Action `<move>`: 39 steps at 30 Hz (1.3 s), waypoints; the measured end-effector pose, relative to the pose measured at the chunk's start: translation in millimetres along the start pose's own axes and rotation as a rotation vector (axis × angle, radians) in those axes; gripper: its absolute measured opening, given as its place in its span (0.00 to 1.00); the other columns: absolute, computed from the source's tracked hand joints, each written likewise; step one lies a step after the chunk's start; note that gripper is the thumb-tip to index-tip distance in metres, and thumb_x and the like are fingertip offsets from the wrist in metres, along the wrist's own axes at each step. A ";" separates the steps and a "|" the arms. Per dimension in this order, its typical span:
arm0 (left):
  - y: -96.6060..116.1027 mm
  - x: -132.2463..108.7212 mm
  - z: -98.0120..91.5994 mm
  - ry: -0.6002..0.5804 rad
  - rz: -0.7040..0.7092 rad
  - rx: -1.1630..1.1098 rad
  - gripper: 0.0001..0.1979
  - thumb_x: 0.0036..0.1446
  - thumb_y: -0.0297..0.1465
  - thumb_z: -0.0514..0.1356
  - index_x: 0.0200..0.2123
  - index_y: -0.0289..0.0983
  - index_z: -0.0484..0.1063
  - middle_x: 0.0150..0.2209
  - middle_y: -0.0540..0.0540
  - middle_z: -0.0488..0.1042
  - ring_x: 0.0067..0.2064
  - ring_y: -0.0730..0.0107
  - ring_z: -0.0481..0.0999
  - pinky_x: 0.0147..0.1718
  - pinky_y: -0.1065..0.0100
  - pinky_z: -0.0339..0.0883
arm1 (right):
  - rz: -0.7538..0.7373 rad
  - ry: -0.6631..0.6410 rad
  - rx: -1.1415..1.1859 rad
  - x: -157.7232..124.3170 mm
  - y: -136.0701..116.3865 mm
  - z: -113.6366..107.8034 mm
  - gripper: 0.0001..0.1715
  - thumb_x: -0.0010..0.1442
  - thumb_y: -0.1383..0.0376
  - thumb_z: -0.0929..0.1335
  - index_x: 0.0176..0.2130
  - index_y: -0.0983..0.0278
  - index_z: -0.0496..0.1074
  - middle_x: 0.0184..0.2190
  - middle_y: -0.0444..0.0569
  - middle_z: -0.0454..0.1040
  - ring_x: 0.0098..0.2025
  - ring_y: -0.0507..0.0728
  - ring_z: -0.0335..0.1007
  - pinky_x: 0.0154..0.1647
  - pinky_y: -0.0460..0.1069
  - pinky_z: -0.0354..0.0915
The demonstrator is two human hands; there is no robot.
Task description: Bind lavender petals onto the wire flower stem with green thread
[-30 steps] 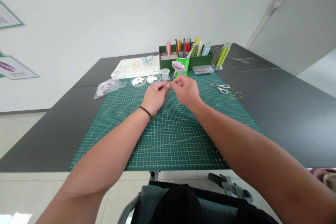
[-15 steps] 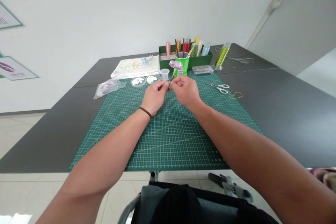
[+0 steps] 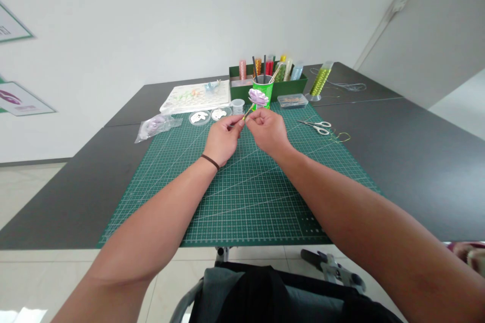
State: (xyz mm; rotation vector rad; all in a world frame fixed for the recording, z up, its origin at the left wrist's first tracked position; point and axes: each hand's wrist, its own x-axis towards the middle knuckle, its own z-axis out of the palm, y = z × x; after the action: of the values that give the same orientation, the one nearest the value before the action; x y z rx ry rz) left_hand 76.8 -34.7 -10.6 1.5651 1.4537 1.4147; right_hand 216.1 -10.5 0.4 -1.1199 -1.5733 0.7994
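Left hand (image 3: 223, 140) clamped the stem (image 3: 247, 113) of a lilac flower (image 3: 258, 97), head lying toward 1 o'clock from that hand; right hand (image 3: 269, 132) stood just beside at 3 o'clock, grip unclear.

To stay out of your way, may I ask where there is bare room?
The cutting mat is bare below your left hand and right hand; the dark tabletop right of the scissors is too. The far edge by the green box is crowded.
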 end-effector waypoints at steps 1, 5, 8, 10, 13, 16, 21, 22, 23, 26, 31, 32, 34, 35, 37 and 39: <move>-0.1 0.1 -0.2 0.004 0.006 0.013 0.10 0.67 0.30 0.65 0.48 0.38 0.86 0.36 0.46 0.84 0.35 0.71 0.77 0.36 0.69 0.70 | -0.005 0.001 -0.001 0.2 0.3 0.1 0.12 0.60 0.70 0.70 0.27 0.60 0.68 0.17 0.34 0.57 0.22 0.49 0.50 0.27 0.49 0.49; 2.0 -0.7 -0.1 0.004 -0.020 0.025 0.10 0.68 0.30 0.65 0.48 0.38 0.86 0.39 0.45 0.85 0.35 0.71 0.78 0.33 0.70 0.70 | -0.017 -0.003 0.007 1.0 2.4 0.6 0.10 0.61 0.69 0.70 0.28 0.60 0.69 0.18 0.34 0.58 0.22 0.49 0.51 0.28 0.49 0.50; 5.2 -1.9 0.2 -0.022 -0.070 -0.009 0.10 0.68 0.31 0.65 0.49 0.39 0.86 0.38 0.45 0.84 0.30 0.73 0.77 0.28 0.71 0.67 | -0.015 -0.001 0.007 1.1 3.4 0.6 0.11 0.61 0.69 0.71 0.28 0.60 0.69 0.17 0.35 0.59 0.22 0.50 0.51 0.28 0.50 0.50; 6.5 -2.1 0.4 -0.023 -0.068 -0.019 0.10 0.68 0.31 0.65 0.48 0.39 0.85 0.35 0.47 0.83 0.28 0.74 0.75 0.28 0.71 0.68 | -0.025 -0.012 -0.003 1.1 3.4 0.1 0.12 0.61 0.69 0.70 0.27 0.60 0.69 0.17 0.34 0.58 0.22 0.50 0.50 0.28 0.50 0.50; 5.6 -0.9 0.8 -0.007 -0.053 -0.030 0.09 0.68 0.29 0.64 0.45 0.39 0.85 0.31 0.49 0.80 0.28 0.74 0.73 0.31 0.70 0.67 | -0.030 -0.026 -0.003 1.3 2.9 -0.7 0.13 0.62 0.69 0.70 0.27 0.60 0.68 0.16 0.34 0.56 0.21 0.49 0.48 0.27 0.50 0.49; 2.3 0.9 1.5 -0.014 -0.055 -0.045 0.10 0.69 0.29 0.62 0.43 0.39 0.85 0.27 0.51 0.76 0.28 0.74 0.70 0.30 0.70 0.64 | -0.023 -0.023 0.007 1.2 1.7 -0.7 0.13 0.62 0.70 0.70 0.27 0.60 0.69 0.16 0.33 0.56 0.21 0.49 0.48 0.27 0.50 0.48; 0.1 1.5 1.8 -0.002 -0.032 -0.039 0.09 0.69 0.29 0.62 0.45 0.38 0.84 0.33 0.49 0.81 0.29 0.75 0.70 0.30 0.70 0.64 | -0.030 -0.022 -0.013 0.2 0.4 0.0 0.13 0.62 0.69 0.71 0.27 0.60 0.68 0.17 0.34 0.56 0.22 0.50 0.49 0.28 0.51 0.49; 0.5 1.3 1.7 0.003 -0.033 -0.040 0.08 0.69 0.29 0.63 0.46 0.37 0.83 0.34 0.48 0.82 0.30 0.74 0.71 0.31 0.70 0.65 | -0.037 -0.015 -0.019 0.2 0.8 0.1 0.13 0.62 0.69 0.71 0.27 0.60 0.68 0.17 0.34 0.56 0.22 0.50 0.50 0.28 0.51 0.50; 0.9 1.2 1.6 0.006 -0.033 -0.045 0.08 0.68 0.29 0.64 0.46 0.37 0.83 0.35 0.47 0.82 0.31 0.73 0.73 0.33 0.70 0.67 | -0.043 -0.009 -0.024 0.4 1.3 0.1 0.13 0.61 0.69 0.71 0.27 0.60 0.68 0.17 0.34 0.57 0.23 0.50 0.50 0.29 0.51 0.50; 1.4 1.1 1.5 -0.001 -0.031 -0.058 0.07 0.68 0.28 0.65 0.46 0.37 0.83 0.37 0.46 0.84 0.35 0.72 0.77 0.36 0.70 0.70 | -0.044 -0.002 -0.029 1.1 3.0 0.3 0.12 0.61 0.70 0.71 0.28 0.60 0.68 0.18 0.35 0.57 0.23 0.50 0.51 0.30 0.51 0.50; -2.6 2.0 1.2 0.000 -0.010 -0.044 0.08 0.68 0.29 0.65 0.48 0.37 0.83 0.41 0.44 0.86 0.37 0.70 0.80 0.39 0.67 0.74 | -0.041 -0.005 -0.012 1.5 4.3 0.7 0.13 0.62 0.71 0.71 0.28 0.60 0.68 0.18 0.33 0.56 0.23 0.50 0.50 0.29 0.51 0.49; -3.6 2.1 0.9 -0.003 0.003 -0.039 0.09 0.68 0.30 0.65 0.49 0.37 0.84 0.42 0.44 0.87 0.39 0.69 0.81 0.41 0.66 0.75 | -0.044 -0.005 -0.009 1.5 4.3 0.8 0.13 0.62 0.71 0.71 0.28 0.60 0.68 0.18 0.33 0.55 0.23 0.50 0.49 0.29 0.51 0.49; -5.0 2.1 0.3 -0.007 0.029 -0.027 0.10 0.68 0.30 0.64 0.50 0.38 0.84 0.45 0.43 0.87 0.44 0.66 0.83 0.46 0.63 0.77 | -0.053 -0.004 -0.004 1.6 4.0 0.8 0.13 0.62 0.70 0.71 0.28 0.60 0.68 0.18 0.33 0.55 0.23 0.49 0.49 0.29 0.51 0.49; -5.4 2.1 0.0 -0.006 0.040 -0.020 0.11 0.69 0.30 0.64 0.50 0.39 0.85 0.46 0.43 0.87 0.46 0.64 0.84 0.47 0.62 0.78 | -0.058 -0.004 -0.003 1.6 3.6 0.8 0.13 0.62 0.70 0.71 0.28 0.60 0.68 0.18 0.33 0.55 0.23 0.49 0.49 0.29 0.50 0.49; -5.8 2.2 -0.5 0.002 0.056 -0.009 0.11 0.68 0.30 0.64 0.50 0.39 0.85 0.47 0.43 0.88 0.48 0.63 0.84 0.49 0.60 0.78 | -0.063 -0.002 -0.006 1.5 2.4 0.6 0.13 0.62 0.71 0.71 0.28 0.60 0.68 0.17 0.33 0.54 0.23 0.49 0.49 0.29 0.50 0.48; -6.1 2.5 -0.7 0.012 0.065 -0.005 0.11 0.68 0.29 0.65 0.50 0.39 0.85 0.47 0.43 0.88 0.47 0.64 0.85 0.51 0.60 0.78 | -0.064 -0.001 -0.009 1.1 0.8 0.2 0.12 0.62 0.71 0.71 0.28 0.60 0.68 0.17 0.33 0.54 0.23 0.49 0.49 0.29 0.50 0.48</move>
State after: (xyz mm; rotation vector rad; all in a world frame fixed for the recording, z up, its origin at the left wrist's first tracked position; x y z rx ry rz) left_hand 73.8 -31.0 -15.2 1.6171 1.4166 1.4662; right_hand 216.0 -9.1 0.0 -1.0707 -1.6068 0.7515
